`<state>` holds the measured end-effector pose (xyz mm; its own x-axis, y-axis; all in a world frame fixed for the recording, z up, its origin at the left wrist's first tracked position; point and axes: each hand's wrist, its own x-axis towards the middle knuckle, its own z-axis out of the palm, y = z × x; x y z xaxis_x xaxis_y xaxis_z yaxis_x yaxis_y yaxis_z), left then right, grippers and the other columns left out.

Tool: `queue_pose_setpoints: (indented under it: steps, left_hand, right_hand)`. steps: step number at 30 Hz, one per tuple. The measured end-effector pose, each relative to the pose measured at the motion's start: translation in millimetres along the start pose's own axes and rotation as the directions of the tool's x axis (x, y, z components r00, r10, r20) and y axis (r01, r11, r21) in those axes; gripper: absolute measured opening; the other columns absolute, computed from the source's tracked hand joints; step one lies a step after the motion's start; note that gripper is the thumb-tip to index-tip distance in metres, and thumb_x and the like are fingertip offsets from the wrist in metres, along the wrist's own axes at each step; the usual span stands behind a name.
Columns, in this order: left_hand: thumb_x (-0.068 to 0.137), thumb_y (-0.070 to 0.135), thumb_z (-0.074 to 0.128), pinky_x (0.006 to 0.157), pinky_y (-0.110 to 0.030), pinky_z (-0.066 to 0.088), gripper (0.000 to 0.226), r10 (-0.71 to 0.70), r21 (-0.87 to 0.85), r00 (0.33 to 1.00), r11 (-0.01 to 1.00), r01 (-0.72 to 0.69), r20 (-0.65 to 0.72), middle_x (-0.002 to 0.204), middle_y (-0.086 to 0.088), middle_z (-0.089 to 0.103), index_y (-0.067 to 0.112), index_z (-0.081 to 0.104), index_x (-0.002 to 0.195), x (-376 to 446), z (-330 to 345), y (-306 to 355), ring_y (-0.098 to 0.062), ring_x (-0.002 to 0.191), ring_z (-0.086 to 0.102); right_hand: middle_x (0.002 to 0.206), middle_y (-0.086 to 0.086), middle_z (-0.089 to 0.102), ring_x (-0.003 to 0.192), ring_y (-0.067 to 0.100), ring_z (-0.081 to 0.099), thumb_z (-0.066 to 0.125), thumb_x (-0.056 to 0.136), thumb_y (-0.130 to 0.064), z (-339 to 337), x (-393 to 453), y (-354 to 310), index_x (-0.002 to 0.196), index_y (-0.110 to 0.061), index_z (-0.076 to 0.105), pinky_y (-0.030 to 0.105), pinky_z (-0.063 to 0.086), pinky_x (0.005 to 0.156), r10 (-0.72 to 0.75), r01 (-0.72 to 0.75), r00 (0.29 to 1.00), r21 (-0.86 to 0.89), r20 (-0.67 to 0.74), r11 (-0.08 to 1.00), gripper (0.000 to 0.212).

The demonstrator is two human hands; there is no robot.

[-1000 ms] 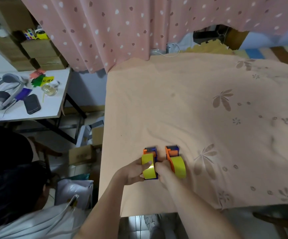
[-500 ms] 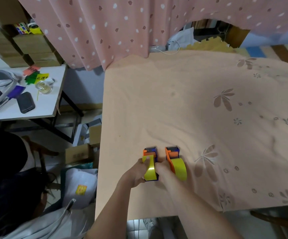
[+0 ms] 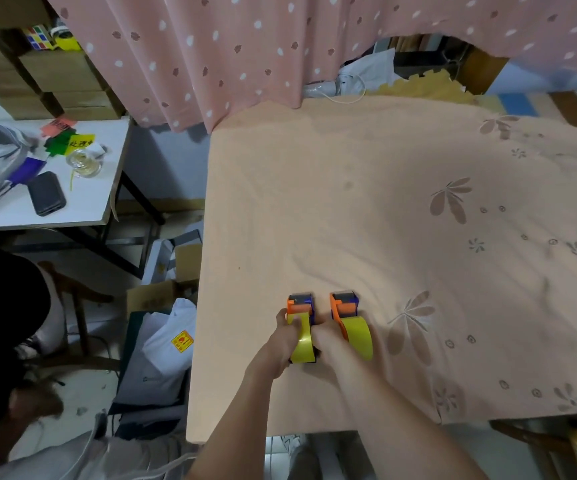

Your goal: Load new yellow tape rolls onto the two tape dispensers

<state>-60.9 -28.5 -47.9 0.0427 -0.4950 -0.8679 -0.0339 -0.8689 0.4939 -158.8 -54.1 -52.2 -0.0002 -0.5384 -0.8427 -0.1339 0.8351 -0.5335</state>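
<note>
Two orange-and-blue tape dispensers stand side by side near the front of the peach tablecloth. The left dispenser (image 3: 300, 305) carries a yellow tape roll (image 3: 301, 339). My left hand (image 3: 282, 339) presses against that roll's left side and my right hand (image 3: 327, 342) against its right side, so both grip it. The right dispenser (image 3: 344, 304) holds its own yellow roll (image 3: 358, 336), which touches the far side of my right hand.
The peach flowered cloth (image 3: 418, 220) covers the table; its left edge drops off near the dispensers. A white side table (image 3: 83, 202) at left holds headphones, a phone and a clear tape roll. Boxes and bags lie on the floor below. A pink curtain hangs behind.
The left roll stood tilted a second ago and now sits upright in line with its dispenser. Both hands stayed on it. The right dispenser has not moved.
</note>
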Motion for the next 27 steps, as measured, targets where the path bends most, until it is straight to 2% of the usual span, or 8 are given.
queue_pose_setpoints:
  steps: [4,10,13,18,20,22,25,27]
  left_hand:
    - [0.106,0.039,0.032,0.101,-0.051,0.051,0.049,-0.02,-0.128,0.996,0.992,0.008,-0.088,0.141,-0.012,0.05,0.024,0.024,0.151,6,0,-3,-0.034,0.121,0.057]
    - [0.105,0.047,0.03,0.107,-0.052,0.046,0.049,0.037,-0.097,0.994,0.994,-0.048,-0.105,0.141,-0.013,0.052,0.018,0.039,0.142,1,5,-8,-0.034,0.126,0.054]
    - [0.104,0.048,0.031,0.108,-0.052,0.045,0.053,0.05,-0.066,0.992,0.996,-0.058,-0.118,0.14,-0.015,0.052,0.014,0.038,0.143,3,1,-2,-0.034,0.126,0.054]
    - [0.104,0.051,0.033,0.109,-0.052,0.044,0.057,0.081,-0.045,0.992,0.995,-0.086,-0.1,0.142,-0.017,0.051,0.011,0.035,0.145,2,0,0,-0.035,0.128,0.053]
    - [0.104,0.052,0.033,0.11,-0.052,0.044,0.059,0.095,-0.045,0.992,0.994,-0.099,-0.084,0.145,-0.017,0.05,0.014,0.033,0.149,0,3,-1,-0.035,0.129,0.053]
    - [0.104,0.052,0.033,0.109,-0.05,0.045,0.059,0.088,-0.06,0.993,0.994,-0.093,-0.074,0.148,-0.015,0.049,0.018,0.03,0.152,-2,5,-1,-0.034,0.131,0.052]
    - [0.104,0.052,0.033,0.1,-0.038,0.047,0.057,0.057,-0.107,0.996,0.992,-0.064,-0.064,0.149,-0.008,0.048,0.024,0.03,0.154,-8,4,-2,-0.03,0.131,0.052]
    - [0.105,0.049,0.033,0.085,-0.032,0.048,0.052,0.052,-0.127,0.998,0.99,-0.057,-0.041,0.142,-0.004,0.052,0.027,0.032,0.152,-14,4,-2,-0.027,0.122,0.055]
  right_hand:
    - [0.121,0.017,0.066,0.113,0.036,0.063,0.053,0.096,-0.018,4,4,-1,0.127,-0.008,0.062,0.047,0.052,0.101,0.09,-0.105,0.988,-0.125,-0.124,0.987,0.034]
    - [0.102,0.011,0.067,0.092,0.03,0.061,0.051,0.096,-0.012,5,1,2,0.117,-0.004,0.066,0.034,0.051,0.082,-0.011,-0.056,0.971,-0.273,-0.239,0.96,0.027]
    - [0.11,0.012,0.069,0.095,0.029,0.061,0.052,0.095,-0.018,9,1,3,0.122,-0.008,0.064,0.032,0.046,0.081,-0.07,-0.01,0.957,-0.274,-0.282,0.962,0.031]
    - [0.105,0.011,0.065,0.093,0.028,0.062,0.042,0.099,-0.016,14,-8,-9,0.112,-0.01,0.063,0.032,0.046,0.077,-0.051,-0.038,0.966,-0.334,-0.254,0.942,0.025]
    - [0.119,0.014,0.066,0.109,0.03,0.064,0.039,0.102,-0.018,13,-8,-13,0.121,-0.007,0.061,0.033,0.049,0.089,-0.018,-0.059,0.978,-0.36,-0.208,0.931,0.031]
    - [0.121,0.013,0.067,0.113,0.029,0.064,0.04,0.103,-0.02,11,-8,-10,0.13,-0.008,0.059,0.036,0.052,0.098,-0.042,-0.011,0.986,-0.31,-0.163,0.951,0.035]
    - [0.115,0.01,0.069,0.102,0.03,0.068,0.037,0.103,-0.032,6,-11,-3,0.133,-0.021,0.058,0.039,0.058,0.084,-0.037,0.013,0.985,-0.139,-0.171,0.99,0.038]
    - [0.108,0.003,0.069,0.089,0.023,0.069,0.039,0.101,-0.034,5,-16,1,0.135,-0.029,0.057,0.026,0.054,0.059,-0.035,0.018,0.988,-0.11,-0.153,0.994,0.038]
